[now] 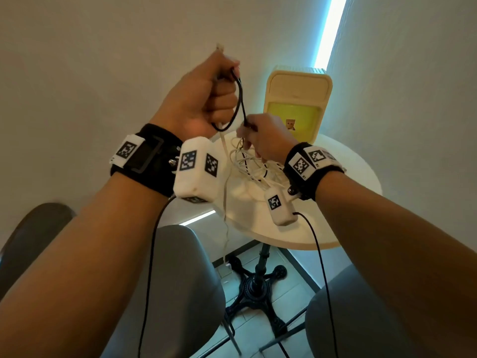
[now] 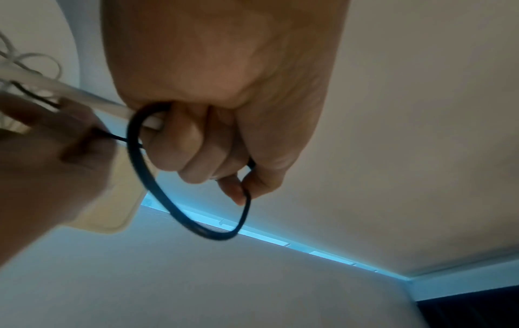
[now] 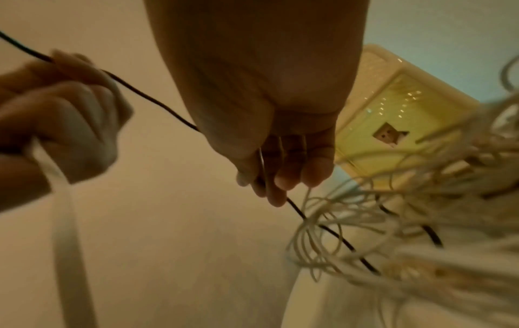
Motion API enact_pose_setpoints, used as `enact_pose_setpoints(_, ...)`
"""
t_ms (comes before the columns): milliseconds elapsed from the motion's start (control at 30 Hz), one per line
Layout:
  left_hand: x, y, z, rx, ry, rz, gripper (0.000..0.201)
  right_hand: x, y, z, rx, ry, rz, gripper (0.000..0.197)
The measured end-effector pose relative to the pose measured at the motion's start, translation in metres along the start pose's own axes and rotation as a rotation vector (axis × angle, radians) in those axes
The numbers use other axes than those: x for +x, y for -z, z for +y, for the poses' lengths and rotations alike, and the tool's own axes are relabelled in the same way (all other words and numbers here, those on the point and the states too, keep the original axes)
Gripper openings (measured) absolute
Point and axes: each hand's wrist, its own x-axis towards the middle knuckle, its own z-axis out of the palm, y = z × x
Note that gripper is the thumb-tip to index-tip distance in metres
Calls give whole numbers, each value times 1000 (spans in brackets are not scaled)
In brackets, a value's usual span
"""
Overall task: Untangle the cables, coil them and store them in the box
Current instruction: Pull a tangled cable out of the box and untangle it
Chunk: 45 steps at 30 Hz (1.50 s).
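My left hand is raised in a fist above the table's left side, gripping a loop of black cable together with a flat white cable whose plug sticks up above the fist. In the left wrist view the black cable loop hangs round the curled fingers. My right hand pinches the black cable and some thin white strands just above the tangle of white cables on the table. The cream and yellow box stands behind, against the wall.
A small round white table on a black cast pedestal base holds the tangle and box. The flat white cable hangs over the table's left edge toward the tiled floor. Grey-clad knees sit below, a dark chair at far left.
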Motion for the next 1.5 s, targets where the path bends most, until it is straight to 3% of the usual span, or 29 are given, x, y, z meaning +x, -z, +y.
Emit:
enact_pose_setpoints(133, -3, 13, 12, -90, -100, -33, 28, 3, -22, 18, -19, -165, -162, 15)
enact_pose_setpoints(267, -4, 26, 8, -62, -123, 50, 28, 7, -15, 19, 50, -242, -67, 19)
enact_pose_setpoints(500, 11, 37, -36, 251, -90, 354, 21, 22, 59, -29, 234, 69, 312, 17)
enact_pose_setpoints(567, 16, 33, -48, 282, -71, 412, 18, 21, 73, -34, 272, 115, 351, 18)
enact_pose_setpoints(700, 23, 20, -57, 318, -76, 445, 17, 12, 79, -32, 144, 95, 245, 18)
enact_pose_setpoints(800, 28, 10, -58, 322, -131, 448, 20, 5, 91, -45, 223, 273, 349, 21)
enact_pose_setpoints(867, 30, 2, -56, 335, -184, 427, 30, 2, 97, -50, 265, 330, 343, 23)
enact_pose_setpoints(1033, 36, -15, -58, 451, -339, 362, 22, -9, 88, -36, 61, 243, 194, 20)
enact_pose_setpoints(1233, 43, -10, -70, 607, -320, 251, 46, -21, 86, -36, 137, 277, 177, 23)
enact_pose_setpoints(1400, 42, -7, -69, 523, -279, 388, 30, -24, 70, -29, 216, 191, 296, 15)
enact_pose_setpoints(1500, 39, -8, -61, 407, -262, 378, 30, -30, 39, -16, 185, 66, 58, 26)
